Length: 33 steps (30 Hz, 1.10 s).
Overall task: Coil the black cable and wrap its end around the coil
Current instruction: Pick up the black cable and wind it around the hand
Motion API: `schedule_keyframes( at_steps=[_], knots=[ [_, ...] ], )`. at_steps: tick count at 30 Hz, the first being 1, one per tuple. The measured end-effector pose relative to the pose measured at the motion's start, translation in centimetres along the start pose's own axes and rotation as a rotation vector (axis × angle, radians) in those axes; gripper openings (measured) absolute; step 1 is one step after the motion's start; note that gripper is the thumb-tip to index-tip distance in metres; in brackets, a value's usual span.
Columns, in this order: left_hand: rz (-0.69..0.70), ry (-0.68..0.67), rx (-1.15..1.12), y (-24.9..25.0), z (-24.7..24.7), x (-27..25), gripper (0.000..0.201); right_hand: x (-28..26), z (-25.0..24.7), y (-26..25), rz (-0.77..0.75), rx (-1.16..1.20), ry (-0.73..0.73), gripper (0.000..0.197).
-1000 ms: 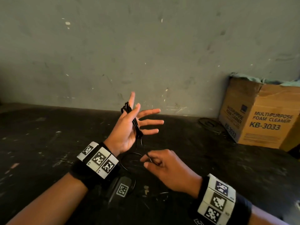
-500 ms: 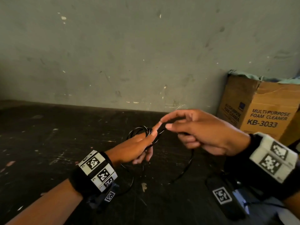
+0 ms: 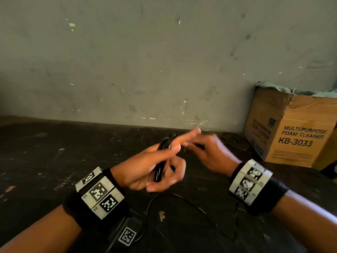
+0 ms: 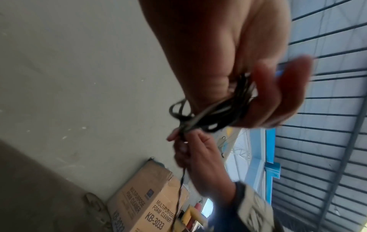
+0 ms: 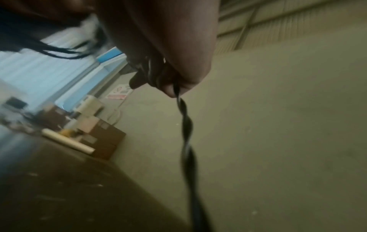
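My left hand (image 3: 145, 167) is held above the dark table (image 3: 45, 161) and grips a bundle of black cable (image 3: 159, 170) loops across its palm, index finger pointing away. The left wrist view shows the coil (image 4: 218, 113) under the curled fingers (image 4: 278, 97). Just right of it, my right hand (image 3: 209, 152) pinches the cable's free strand close to the coil. In the right wrist view the twisted strand (image 5: 187, 133) hangs down from the right fingertips (image 5: 170, 89). A slack length of cable (image 3: 182, 199) lies looped on the table below both hands.
A cardboard box (image 3: 291, 130) marked foam cleaner stands at the back right against the grey wall (image 3: 164, 61). A dark flat disc (image 3: 233, 138) lies on the table beside the box.
My right hand rose from below the left hand, reached past its fingertips, and has now drawn back close to the coil. The left hand's fingers have closed round the loops.
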State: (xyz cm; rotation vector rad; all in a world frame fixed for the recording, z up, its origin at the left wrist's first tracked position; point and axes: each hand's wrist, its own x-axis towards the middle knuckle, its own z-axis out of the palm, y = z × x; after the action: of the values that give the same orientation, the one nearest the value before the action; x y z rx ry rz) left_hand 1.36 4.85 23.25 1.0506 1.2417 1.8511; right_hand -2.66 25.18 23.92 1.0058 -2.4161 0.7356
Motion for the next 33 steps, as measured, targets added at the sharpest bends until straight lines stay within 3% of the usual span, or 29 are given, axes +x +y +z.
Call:
schedule_keyframes(
  at_steps=[4,8,15,18,21,24,26,28,30,33],
  knots=[
    [0.170,0.243,-0.147,1.4,-0.8,1.3,0.048,-1.7,4.3,-2.1,0.053,0.215,-0.156,0.018],
    [0.213,0.525,0.035,1.8,-1.5,2.1,0.056,-1.9,4.9,-4.6,0.087,0.256,-0.318,0.019],
    [0.115,0.645,0.432,0.1,-1.6,1.8,0.061,-1.2,-0.2,-7.7,0.158,0.112,-0.495,0.020],
    [-0.031,0.602,0.669,-1.1,-0.7,1.8,0.057,-0.5,-2.7,-8.4,0.160,0.077,-0.595,0.016],
    [-0.193,0.493,0.744,-2.5,-0.6,1.5,0.052,0.1,-4.5,-8.4,0.108,0.029,-0.626,0.012],
    [-0.331,0.380,0.611,-3.1,-0.7,0.9,0.081,1.2,-6.7,-7.4,0.028,-0.122,-0.545,0.011],
    [-0.335,0.268,0.526,-3.0,-0.4,0.4,0.077,2.1,-8.3,-6.5,-0.039,-0.166,-0.471,0.014],
    [-0.314,0.167,0.509,-2.4,0.0,-0.1,0.060,2.6,-9.3,-5.4,-0.070,-0.163,-0.417,0.020],
    [-0.269,0.145,0.495,-1.7,0.6,-0.4,0.044,2.9,-9.5,-4.2,-0.057,-0.102,-0.384,0.021],
    [-0.143,0.173,0.341,-0.7,1.2,-0.4,0.046,2.5,-7.7,-2.5,-0.038,-0.020,-0.360,0.028]
  ],
)
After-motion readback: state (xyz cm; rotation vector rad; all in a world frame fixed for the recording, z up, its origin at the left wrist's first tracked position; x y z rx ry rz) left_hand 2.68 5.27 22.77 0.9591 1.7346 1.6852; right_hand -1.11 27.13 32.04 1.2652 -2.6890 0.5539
